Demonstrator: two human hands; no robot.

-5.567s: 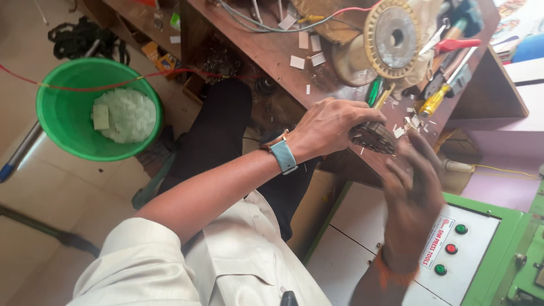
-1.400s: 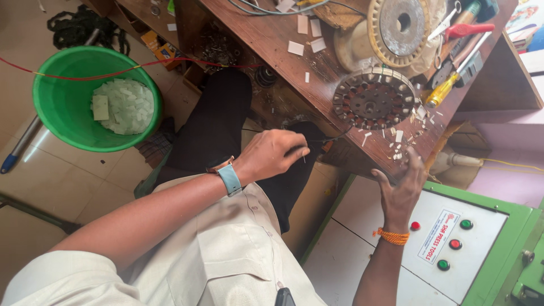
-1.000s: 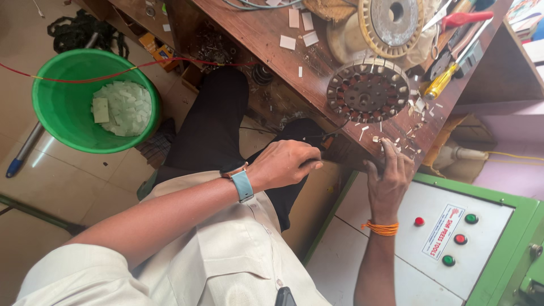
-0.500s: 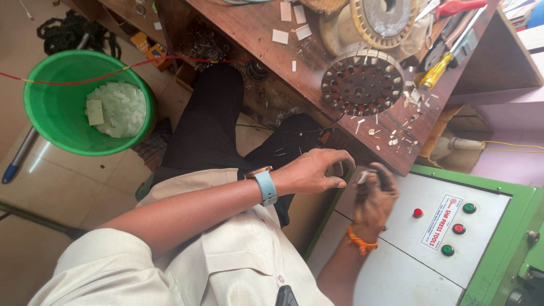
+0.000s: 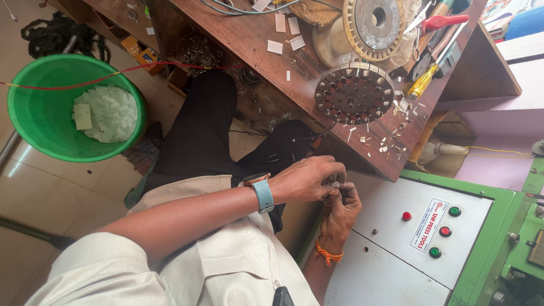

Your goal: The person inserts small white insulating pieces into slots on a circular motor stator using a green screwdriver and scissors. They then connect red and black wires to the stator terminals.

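My left hand (image 5: 309, 180), with a light-blue watch on its wrist, and my right hand (image 5: 340, 212), with an orange thread at the wrist, meet just below the front edge of the wooden bench (image 5: 255, 39). Their fingertips close together on a small pale piece (image 5: 335, 184), mostly hidden by the fingers. A round dark slotted metal core (image 5: 354, 93) lies flat on the bench above my hands, with pale scraps (image 5: 391, 144) scattered beside it near the edge.
A green bucket (image 5: 34, 107) holding white paper strips stands on the floor at left, with a red wire (image 5: 113, 73) across it. A larger toothed wheel (image 5: 374, 22), a yellow-handled screwdriver (image 5: 422, 85) and red-handled pliers (image 5: 442, 22) lie on the bench. A green-and-white control panel (image 5: 396, 255) is at right.
Both hands have come down from the bench edge near the scraps and joined below it, fingers closing on a small piece. The slotted core stays on the bench.
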